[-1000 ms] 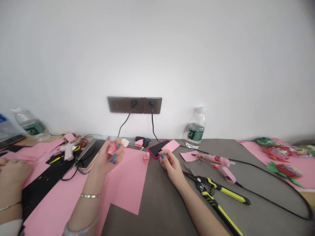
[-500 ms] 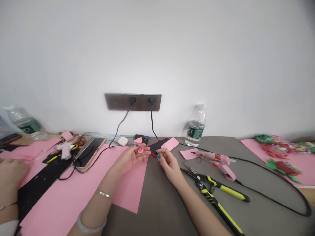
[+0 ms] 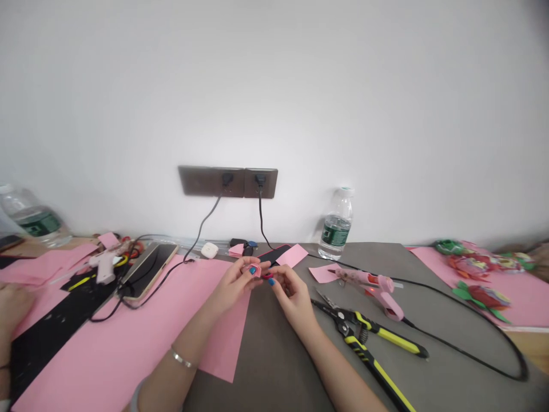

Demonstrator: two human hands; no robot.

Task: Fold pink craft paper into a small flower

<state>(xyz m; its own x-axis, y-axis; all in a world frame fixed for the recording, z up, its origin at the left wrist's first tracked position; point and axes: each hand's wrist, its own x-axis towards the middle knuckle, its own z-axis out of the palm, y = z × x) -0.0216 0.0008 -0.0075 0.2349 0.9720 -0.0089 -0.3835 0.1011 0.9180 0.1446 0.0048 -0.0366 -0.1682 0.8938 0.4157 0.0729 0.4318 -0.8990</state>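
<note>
My left hand (image 3: 234, 283) pinches a small pink paper rose (image 3: 258, 271) between thumb and fingers, partly covering it. Just to its right, my right hand (image 3: 294, 292) has its thumb and fingertips drawn together close to the rose. Whatever those right fingertips hold, if anything, is too small to see. Behind both hands lies a dark phone (image 3: 278, 252) with a red edge, and a pink paper piece (image 3: 292, 255) rests over part of it. Under my left forearm are large pink paper sheets (image 3: 141, 337).
On the right are a pink glue gun (image 3: 388, 300) with its cord, yellow-black pliers (image 3: 347, 320) and a water bottle (image 3: 337, 229). Farther right, colourful flowers (image 3: 484, 294) lie on pink paper. To the left are a gold-edged phone (image 3: 148, 272), another glue gun (image 3: 104, 266) and another person's hand (image 3: 15, 306).
My left hand, previously open with the rose resting on its fingers, has closed its thumb onto the rose. My right hand stays close beside it. The view has shifted slightly.
</note>
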